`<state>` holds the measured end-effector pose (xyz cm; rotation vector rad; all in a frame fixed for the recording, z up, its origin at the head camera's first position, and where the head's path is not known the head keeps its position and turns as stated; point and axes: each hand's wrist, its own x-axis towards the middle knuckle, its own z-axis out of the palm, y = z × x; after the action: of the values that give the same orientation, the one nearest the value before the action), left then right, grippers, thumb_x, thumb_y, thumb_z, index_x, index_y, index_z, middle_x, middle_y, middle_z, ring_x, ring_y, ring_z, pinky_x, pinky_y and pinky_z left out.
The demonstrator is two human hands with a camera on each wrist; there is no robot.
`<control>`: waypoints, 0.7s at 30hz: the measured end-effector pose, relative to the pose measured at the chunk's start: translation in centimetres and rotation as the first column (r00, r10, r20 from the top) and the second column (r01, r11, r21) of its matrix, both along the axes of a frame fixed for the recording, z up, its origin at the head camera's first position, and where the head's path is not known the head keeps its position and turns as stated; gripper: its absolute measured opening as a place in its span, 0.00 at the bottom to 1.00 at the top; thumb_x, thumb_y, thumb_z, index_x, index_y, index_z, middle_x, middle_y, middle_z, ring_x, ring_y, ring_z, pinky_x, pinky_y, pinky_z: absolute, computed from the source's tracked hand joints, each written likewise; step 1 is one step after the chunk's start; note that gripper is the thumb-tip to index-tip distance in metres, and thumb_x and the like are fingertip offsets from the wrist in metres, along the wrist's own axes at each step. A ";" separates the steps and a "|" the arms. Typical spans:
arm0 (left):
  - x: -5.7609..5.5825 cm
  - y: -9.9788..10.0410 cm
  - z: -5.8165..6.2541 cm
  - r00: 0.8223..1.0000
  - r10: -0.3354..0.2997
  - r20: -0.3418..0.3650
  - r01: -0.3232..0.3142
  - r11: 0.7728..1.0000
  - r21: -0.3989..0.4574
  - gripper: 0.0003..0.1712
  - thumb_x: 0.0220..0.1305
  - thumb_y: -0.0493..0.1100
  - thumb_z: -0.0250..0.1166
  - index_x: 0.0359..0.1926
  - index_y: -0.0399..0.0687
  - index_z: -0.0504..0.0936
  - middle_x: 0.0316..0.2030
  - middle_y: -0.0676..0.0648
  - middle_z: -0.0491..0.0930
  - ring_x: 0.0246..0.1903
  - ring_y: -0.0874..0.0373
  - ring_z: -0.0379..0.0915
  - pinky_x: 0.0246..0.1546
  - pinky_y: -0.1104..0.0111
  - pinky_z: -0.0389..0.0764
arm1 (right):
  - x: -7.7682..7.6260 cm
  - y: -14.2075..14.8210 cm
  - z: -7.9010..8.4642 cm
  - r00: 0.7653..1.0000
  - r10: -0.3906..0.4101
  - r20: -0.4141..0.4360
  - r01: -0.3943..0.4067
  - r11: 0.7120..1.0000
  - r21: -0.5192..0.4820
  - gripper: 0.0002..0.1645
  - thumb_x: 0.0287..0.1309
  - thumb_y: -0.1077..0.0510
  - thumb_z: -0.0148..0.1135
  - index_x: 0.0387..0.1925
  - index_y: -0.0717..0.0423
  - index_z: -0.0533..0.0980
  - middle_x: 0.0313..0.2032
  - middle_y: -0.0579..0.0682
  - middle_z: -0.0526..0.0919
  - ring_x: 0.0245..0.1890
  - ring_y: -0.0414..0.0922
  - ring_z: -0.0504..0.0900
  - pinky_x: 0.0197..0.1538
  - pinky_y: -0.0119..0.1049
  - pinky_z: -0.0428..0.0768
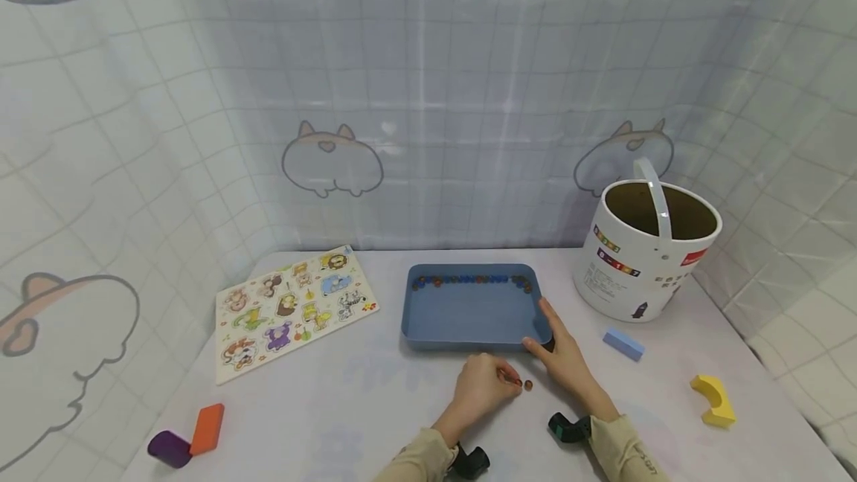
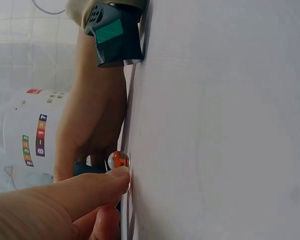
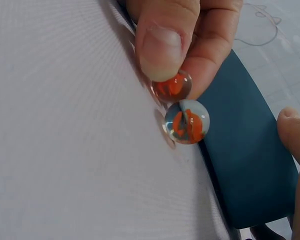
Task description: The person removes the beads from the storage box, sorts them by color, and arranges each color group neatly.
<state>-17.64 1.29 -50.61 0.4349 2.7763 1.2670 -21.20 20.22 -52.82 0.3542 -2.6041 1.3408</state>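
"Starting with the left hand (image 1: 483,387) — what is its state?"

"Narrow. Thumb and finger pinch one clear marble with an orange core (image 3: 172,89), low at the table (image 1: 375,415). Whether this marble touches the surface cannot be told."

"Position of the second marble?"

"The loose marble (image 3: 187,122), also clear and orange, lies just beside the pinched one, on the table. Both are in front of the blue tray (image 1: 475,322), near its right front corner."

"State of the right hand (image 1: 569,364)?"

"Spread wide at that same corner: the thumb rests at the front rim, and a finger extends along the right side."

"Contents of the tray?"

"A row of small marbles (image 1: 472,280) — blue and amber — along the far wall."

"Items to the right?"

"A white bucket (image 1: 616,285) stands behind a blue block (image 1: 623,344); a yellow arch block (image 1: 718,402) lies nearer the front."
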 end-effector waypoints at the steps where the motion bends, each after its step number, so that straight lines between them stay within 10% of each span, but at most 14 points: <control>1: 0.0 0.1 0.0 1.000 0.001 0.003 -0.001 1.000 -0.008 0.04 0.46 0.42 0.77 0.24 0.54 0.89 0.13 0.60 0.76 0.12 0.71 0.63 0.13 0.76 0.64 | 0.0 0.0 0.0 1.000 -0.003 0.005 0.003 1.000 -0.001 0.51 0.61 0.49 0.64 0.76 0.57 0.48 0.75 0.62 0.48 0.73 0.65 0.51 0.68 0.65 0.54; 10: -0.6 -1.1 2.6 0.992 -0.109 0.063 0.099 0.985 0.144 0.10 0.50 0.42 0.75 0.36 0.47 0.88 0.23 0.55 0.83 0.21 0.69 0.70 0.19 0.76 0.68 | 0.0 0.2 -0.3 1.000 0.005 0.004 -0.005 1.000 -0.010 0.51 0.61 0.50 0.65 0.76 0.57 0.48 0.75 0.62 0.48 0.73 0.65 0.51 0.68 0.65 0.55; 16: -5.3 -1.2 6.2 0.983 -0.140 0.121 0.098 0.949 0.300 0.16 0.56 0.45 0.73 0.47 0.51 0.86 0.37 0.50 0.84 0.40 0.54 0.77 0.38 0.67 0.76 | -0.3 0.4 0.1 1.000 0.007 -0.011 -0.007 1.000 -0.017 0.50 0.61 0.51 0.64 0.75 0.58 0.48 0.75 0.63 0.48 0.72 0.67 0.51 0.67 0.67 0.54; 21: -10.3 0.0 6.9 0.953 -0.112 0.280 0.009 0.938 0.346 0.16 0.58 0.46 0.71 0.49 0.55 0.84 0.33 0.52 0.80 0.22 0.62 0.64 0.28 0.65 0.68 | -0.2 0.2 0.0 1.000 0.031 -0.001 -0.031 0.999 -0.022 0.50 0.61 0.51 0.64 0.75 0.60 0.48 0.75 0.63 0.48 0.72 0.67 0.51 0.67 0.68 0.55</control>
<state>-27.96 1.28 -43.76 0.3125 2.2850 1.6529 -21.45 20.45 -52.86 0.3921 -2.5915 1.3785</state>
